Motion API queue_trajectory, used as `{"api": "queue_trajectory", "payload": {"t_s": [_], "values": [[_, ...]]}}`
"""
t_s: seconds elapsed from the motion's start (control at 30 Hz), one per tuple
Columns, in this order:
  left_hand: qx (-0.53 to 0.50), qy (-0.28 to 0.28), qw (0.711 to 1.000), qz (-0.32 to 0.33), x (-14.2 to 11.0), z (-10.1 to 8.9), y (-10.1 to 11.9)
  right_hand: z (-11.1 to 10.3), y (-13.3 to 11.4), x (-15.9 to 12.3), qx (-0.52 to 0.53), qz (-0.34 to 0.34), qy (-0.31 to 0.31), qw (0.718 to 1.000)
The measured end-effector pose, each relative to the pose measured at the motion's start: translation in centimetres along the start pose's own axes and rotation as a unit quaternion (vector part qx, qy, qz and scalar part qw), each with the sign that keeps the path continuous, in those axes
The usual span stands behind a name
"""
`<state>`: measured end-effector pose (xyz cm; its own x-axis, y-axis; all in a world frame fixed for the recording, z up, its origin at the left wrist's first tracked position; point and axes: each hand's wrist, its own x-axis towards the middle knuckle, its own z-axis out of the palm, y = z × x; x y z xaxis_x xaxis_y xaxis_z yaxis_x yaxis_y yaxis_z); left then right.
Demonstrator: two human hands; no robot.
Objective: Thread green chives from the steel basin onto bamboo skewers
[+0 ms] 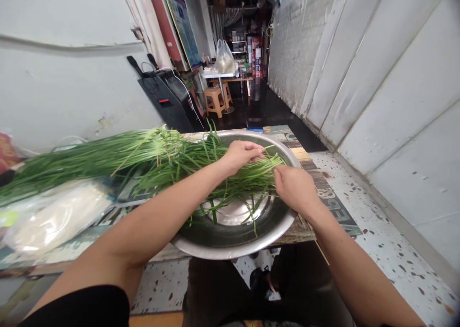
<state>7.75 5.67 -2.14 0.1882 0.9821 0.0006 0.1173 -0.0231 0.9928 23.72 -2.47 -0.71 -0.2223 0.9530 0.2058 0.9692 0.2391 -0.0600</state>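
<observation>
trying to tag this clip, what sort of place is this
Probably a small eatery or shop front. A steel bowl of long green stalks sits on a table, and further back are a white table with plastic stools and stocked shelves.

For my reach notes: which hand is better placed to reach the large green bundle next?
Likely the left hand, nearer the large green bundle; the right hand is by the basin's right rim.
</observation>
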Motion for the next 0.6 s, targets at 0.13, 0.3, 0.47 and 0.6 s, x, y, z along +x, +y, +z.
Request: {"api": "queue_trajectory", "payload": {"t_s": [0.13, 0.3, 0.47, 0.6], "values": [[-0.001, -0.002, 1.0, -0.001, 0.0, 0.0, -0.2, 0.0, 0.0, 0.0, -0.005, -0.001, -0.004, 1.0], [0.03, -0.01, 0.999, 0.019, -0.4, 0.3, -0.3, 0.1, 0.0, 0.1, -0.005, 0.0, 0.001, 1.0], [0.118, -0.098, 0.986, 0.059, -0.5, -0.6, 0.8, 0.2, 0.0, 0.0, -0.001, 0.018, 0.014, 1.0], [0.261, -0.009, 0.957, 0.128, 1.0, -2.7, 0.8, 0.1, 0.0, 0.0, 0.005, 0.011, 0.016, 1.0]]}}
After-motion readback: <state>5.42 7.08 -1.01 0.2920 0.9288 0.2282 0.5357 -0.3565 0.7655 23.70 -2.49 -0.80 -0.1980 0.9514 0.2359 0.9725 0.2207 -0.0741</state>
